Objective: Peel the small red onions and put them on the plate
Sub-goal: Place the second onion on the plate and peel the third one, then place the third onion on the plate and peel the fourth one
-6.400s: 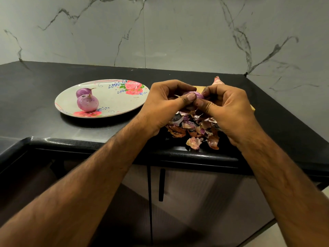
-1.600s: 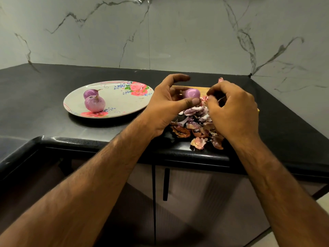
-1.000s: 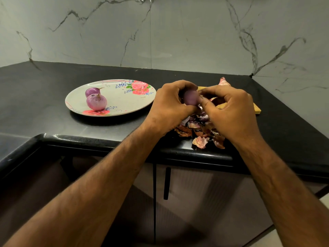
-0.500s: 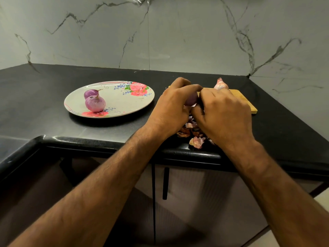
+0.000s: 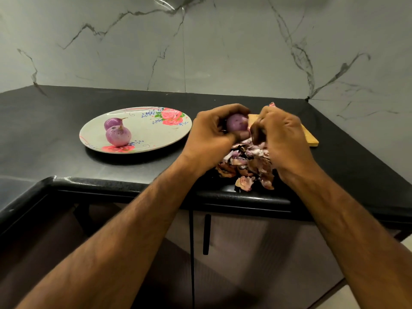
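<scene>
1. At the bottom of the frame, two bare forearms rise from the lower corners toward the centre. Behind them are matte brown cabinet doors (image 5: 245, 253) with a slim black vertical handle (image 5: 206, 234).
2. Above the doors runs the rounded, glossy front edge of the black stone countertop (image 5: 55, 130). On it, right of centre, lies a loose pile of dry, papery onion skins (image 5: 247, 162), brown, pink and white, curled and flaky.
3. Just above the pile, the left hand (image 5: 209, 134) grips a small round purple-red onion (image 5: 237, 122). Its fingers curl over the top and its thumb sits underneath. The smooth, peeled-looking side of the onion shows at the hand's right edge.
4. The right hand (image 5: 283, 139) is just right of that onion with its fingers curled toward it. Blur hides whether they pinch a skin, touch the onion or hold nothing.
5. Left of centre, well apart from the hands, sits a round cream ceramic plate with pink roses (image 5: 156, 132). Two peeled purple onions, one nearer (image 5: 118, 136) and one behind (image 5: 113, 123), touch each other on its left part. Both are smooth and shiny, with thin stem tips.
6. Behind the right hand, a flat light wooden cutting board (image 5: 311, 138) shows its corner.
7. Farthest back is a grey marble wall with dark veins (image 5: 200, 52).
</scene>
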